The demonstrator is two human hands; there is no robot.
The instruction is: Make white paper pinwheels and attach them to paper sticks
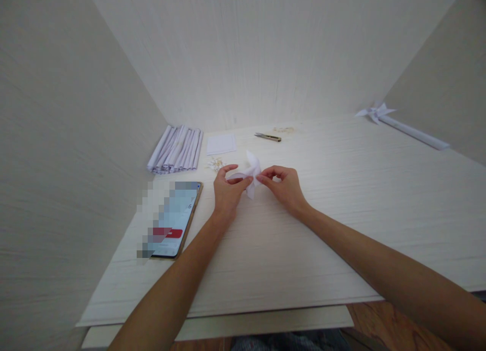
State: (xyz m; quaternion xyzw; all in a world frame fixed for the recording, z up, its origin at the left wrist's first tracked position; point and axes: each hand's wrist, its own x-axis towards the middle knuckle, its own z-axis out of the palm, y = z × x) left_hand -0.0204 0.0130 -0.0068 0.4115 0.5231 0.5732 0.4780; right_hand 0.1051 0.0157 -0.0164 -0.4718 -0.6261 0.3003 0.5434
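Note:
A white paper pinwheel (253, 162) with curved blades is held above the middle of the table. My left hand (229, 189) pinches it near its centre from the left, with the index finger raised a little. From the right, my right hand (284, 185) has thumb and forefinger closed at the pinwheel's middle; whether something small sits between those fingertips is too fine to see. Just beyond my left hand lies a small pile of white and tan bits (215, 163), perhaps cut swab ends. Thread snips (268, 137) lie behind the pinwheel.
Rolled white paper tubes (175, 148) are stacked at the back left, beside square paper sheets (221, 144). A phone (178, 219) lies left of my forearm. A finished pinwheel on a paper stick (413, 131) rests at the right. Walls enclose the table (341, 229) on three sides.

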